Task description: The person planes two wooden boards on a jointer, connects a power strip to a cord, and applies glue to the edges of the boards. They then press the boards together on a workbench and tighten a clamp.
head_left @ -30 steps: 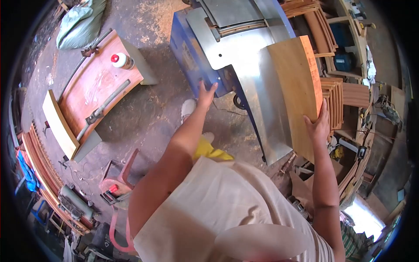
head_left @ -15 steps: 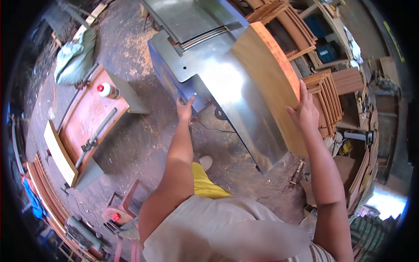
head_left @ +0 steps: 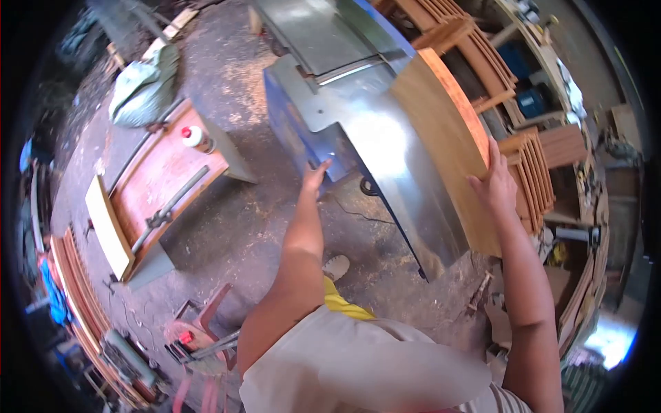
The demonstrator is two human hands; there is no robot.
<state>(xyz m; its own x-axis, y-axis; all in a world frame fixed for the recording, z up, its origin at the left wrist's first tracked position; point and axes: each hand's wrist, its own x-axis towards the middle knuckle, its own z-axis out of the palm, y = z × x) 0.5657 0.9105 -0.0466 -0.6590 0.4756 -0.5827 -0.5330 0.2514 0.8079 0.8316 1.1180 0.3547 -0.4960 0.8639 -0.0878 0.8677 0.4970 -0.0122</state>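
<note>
A jointer-like woodworking machine with a shiny metal table (head_left: 385,148) and a blue body (head_left: 292,113) stands before me. Along its right side runs an upright wooden board (head_left: 441,131), with a bright orange-brown top edge. My right hand (head_left: 497,184) grips this board's top edge, its fingers over the far side and its thumb on the near face. Low at the machine's left side, my left hand (head_left: 315,177) is against or close to the blue body. Its thumb and finger are apart with nothing visible between them; whether it touches the body is hard to tell.
To the left stands a wooden cabinet-like piece (head_left: 162,165) with bar clamps (head_left: 169,210) and a white bottle with a red cap (head_left: 197,139). Stacked wooden frames (head_left: 527,179) are at the right. A red chair (head_left: 200,327) is at lower left. Shavings and a cable lie on the floor.
My view has shifted, so the machine and the cabinet-like piece appear farther right. Both hands keep about the same places on the machine, the left one's fingers slightly closer together.
</note>
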